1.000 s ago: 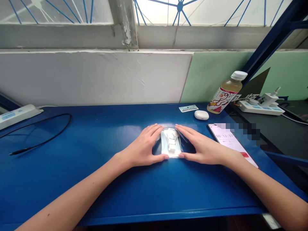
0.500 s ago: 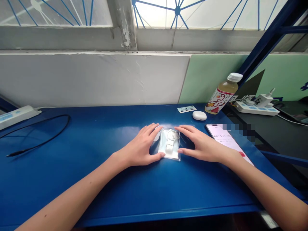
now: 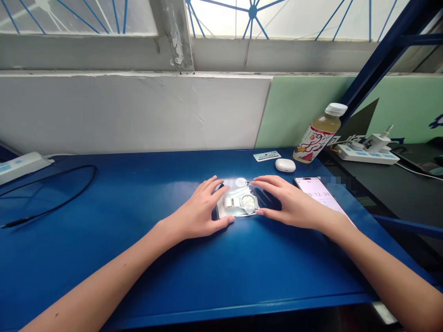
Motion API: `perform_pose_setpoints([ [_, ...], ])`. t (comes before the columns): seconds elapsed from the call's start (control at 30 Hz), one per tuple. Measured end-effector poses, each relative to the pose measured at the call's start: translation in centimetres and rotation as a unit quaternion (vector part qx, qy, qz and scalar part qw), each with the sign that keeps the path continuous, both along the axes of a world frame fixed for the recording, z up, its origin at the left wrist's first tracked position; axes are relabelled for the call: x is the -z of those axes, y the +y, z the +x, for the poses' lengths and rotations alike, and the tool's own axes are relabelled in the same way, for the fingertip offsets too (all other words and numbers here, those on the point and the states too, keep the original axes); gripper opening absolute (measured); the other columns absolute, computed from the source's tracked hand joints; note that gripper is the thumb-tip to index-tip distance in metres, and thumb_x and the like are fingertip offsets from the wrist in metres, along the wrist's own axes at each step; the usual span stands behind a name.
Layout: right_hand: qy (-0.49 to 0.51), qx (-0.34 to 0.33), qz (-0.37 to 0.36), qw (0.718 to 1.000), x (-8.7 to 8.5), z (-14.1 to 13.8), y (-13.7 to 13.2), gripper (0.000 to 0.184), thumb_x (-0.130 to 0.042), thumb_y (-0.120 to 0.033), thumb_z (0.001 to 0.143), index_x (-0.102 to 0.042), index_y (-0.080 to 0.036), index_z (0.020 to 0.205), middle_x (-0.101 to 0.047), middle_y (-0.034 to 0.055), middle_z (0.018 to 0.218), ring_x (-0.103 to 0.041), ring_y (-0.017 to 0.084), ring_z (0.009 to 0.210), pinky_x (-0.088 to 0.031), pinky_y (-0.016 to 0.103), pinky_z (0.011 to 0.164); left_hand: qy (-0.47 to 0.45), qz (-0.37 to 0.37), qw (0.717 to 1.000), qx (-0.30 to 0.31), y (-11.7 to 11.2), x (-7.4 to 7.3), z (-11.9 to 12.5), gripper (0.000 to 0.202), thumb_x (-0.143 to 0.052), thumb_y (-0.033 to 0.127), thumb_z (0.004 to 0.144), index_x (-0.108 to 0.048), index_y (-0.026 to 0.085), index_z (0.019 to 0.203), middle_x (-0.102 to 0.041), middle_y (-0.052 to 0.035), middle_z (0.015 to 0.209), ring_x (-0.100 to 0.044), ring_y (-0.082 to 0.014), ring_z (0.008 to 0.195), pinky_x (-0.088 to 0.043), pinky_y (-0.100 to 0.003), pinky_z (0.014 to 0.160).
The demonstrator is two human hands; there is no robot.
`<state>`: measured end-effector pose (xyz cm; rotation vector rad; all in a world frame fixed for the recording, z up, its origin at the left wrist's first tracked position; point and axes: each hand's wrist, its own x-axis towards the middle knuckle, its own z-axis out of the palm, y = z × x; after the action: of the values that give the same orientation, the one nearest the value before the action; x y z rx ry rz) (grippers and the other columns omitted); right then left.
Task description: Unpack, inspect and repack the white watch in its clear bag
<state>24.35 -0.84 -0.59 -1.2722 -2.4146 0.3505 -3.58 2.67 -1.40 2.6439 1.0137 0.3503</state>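
Note:
Between my hands a clear plastic bag (image 3: 221,213) lies flat on the blue table. Inside it is a white wristwatch (image 3: 248,203), dial to the right and pale strap to the left. A round white label (image 3: 241,182) shows near the bag's far edge. My left hand (image 3: 206,206) rests at the left side of the bag, fingers and thumb spread around its edge. At the right side is my right hand (image 3: 287,200), also with thumb and fingers apart, their tips at the bag's right corners. Neither hand is closed around it.
Behind my right hand lie a lit phone (image 3: 320,191), a white earbud case (image 3: 285,165) and a card (image 3: 267,156). A drink bottle (image 3: 316,136) stands at the back right. A black cable (image 3: 83,196) and a power strip (image 3: 22,167) are at left.
The bag has turned about a quarter turn on the table, so the watch now lies sideways with its dial to the right. Both hands have stayed at its sides.

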Motion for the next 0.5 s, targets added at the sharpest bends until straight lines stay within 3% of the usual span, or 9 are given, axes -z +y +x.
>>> perform_pose_setpoints([
  [0.17,-0.026,-0.009,-0.014,1.0,0.29,0.23,0.07,0.072,-0.062,-0.057,0.084,-0.044,-0.024,0.145,-0.044,0.0151,0.15,-0.038,0.037,0.14,-0.041,0.056,0.109,0.018,-0.009,1.0,0.006,0.13,-0.08,-0.11,0.071,-0.059,0.049,0.088,-0.04,0.017,0.148,-0.032,-0.0178,0.157,-0.017,-0.0403,0.148,-0.024,-0.061,0.116],
  [0.5,-0.042,-0.02,-0.039,0.998,0.02,0.4,-0.08,0.077,-0.064,-0.063,0.08,-0.048,-0.02,0.142,-0.037,0.0159,0.155,-0.033,0.038,0.143,-0.04,0.055,0.11,0.052,0.011,0.999,0.009,0.16,-0.19,-0.18,0.073,-0.053,0.061,0.091,-0.043,0.013,0.145,-0.032,-0.0196,0.156,-0.016,-0.038,0.148,-0.027,-0.056,0.116],
])
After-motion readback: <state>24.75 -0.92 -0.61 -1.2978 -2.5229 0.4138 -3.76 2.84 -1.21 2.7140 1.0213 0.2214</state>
